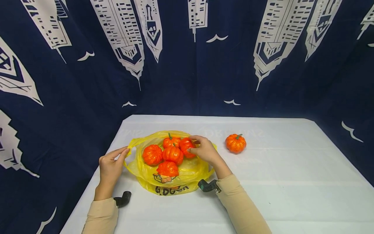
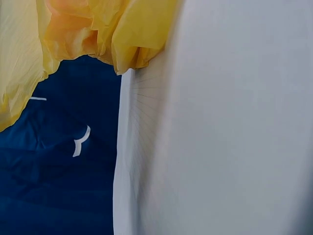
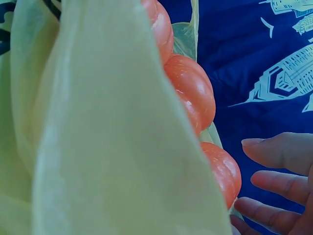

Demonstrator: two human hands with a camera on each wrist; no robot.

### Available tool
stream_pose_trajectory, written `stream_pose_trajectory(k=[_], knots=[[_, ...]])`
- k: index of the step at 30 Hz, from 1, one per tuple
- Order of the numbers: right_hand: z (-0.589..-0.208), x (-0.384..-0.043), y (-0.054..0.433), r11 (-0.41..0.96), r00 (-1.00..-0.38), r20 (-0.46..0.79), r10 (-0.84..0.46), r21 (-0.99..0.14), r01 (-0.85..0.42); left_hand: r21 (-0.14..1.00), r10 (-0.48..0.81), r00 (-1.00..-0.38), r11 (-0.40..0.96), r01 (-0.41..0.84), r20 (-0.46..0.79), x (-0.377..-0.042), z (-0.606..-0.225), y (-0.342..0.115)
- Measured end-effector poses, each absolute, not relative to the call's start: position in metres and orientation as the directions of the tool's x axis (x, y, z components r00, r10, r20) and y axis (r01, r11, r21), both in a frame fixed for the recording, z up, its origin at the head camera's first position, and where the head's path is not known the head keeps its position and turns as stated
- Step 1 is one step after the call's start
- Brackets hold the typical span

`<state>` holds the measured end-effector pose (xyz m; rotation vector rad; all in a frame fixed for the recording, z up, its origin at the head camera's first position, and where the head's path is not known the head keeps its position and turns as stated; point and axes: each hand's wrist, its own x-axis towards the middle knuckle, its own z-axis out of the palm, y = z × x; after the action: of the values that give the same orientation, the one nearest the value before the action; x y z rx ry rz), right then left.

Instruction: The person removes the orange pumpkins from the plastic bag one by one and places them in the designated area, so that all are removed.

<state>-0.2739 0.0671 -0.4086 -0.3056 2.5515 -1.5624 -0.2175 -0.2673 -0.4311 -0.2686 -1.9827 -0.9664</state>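
A yellow plastic bag [image 1: 132, 167] lies spread on the table with its mouth facing up. Several small orange pumpkins [image 1: 173, 155] are clustered inside it. My left hand [image 1: 111, 165] pinches the bag's left edge between thumb and fingertips; the left wrist view shows crumpled bag film [image 2: 142, 34] but not the hand. At the right side of the cluster, my right hand [image 1: 206, 152] is beside one pumpkin [image 1: 187, 147], thumb and fingers spread. In the right wrist view those fingers [image 3: 279, 186] look loosely extended near a pumpkin [image 3: 225, 171], and contact is unclear.
Another orange pumpkin [image 1: 235, 143] with a green stem sits on the white table [image 1: 277, 182], right of the bag. Behind the table hangs a dark blue cloth [image 1: 195, 81] printed with white buildings and birds. Black wrist devices [image 1: 124, 199] are strapped to both wrists.
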Motion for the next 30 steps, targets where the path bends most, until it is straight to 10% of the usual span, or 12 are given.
stream_pose_trajectory(k=[30], knots=[[-0.420,-0.276,0.064,0.524,-0.964,0.006,-0.265,-0.838,-0.149,0.528,-0.165,-0.582,0.660,0.535,0.796,-0.218,-0.430,-0.266]])
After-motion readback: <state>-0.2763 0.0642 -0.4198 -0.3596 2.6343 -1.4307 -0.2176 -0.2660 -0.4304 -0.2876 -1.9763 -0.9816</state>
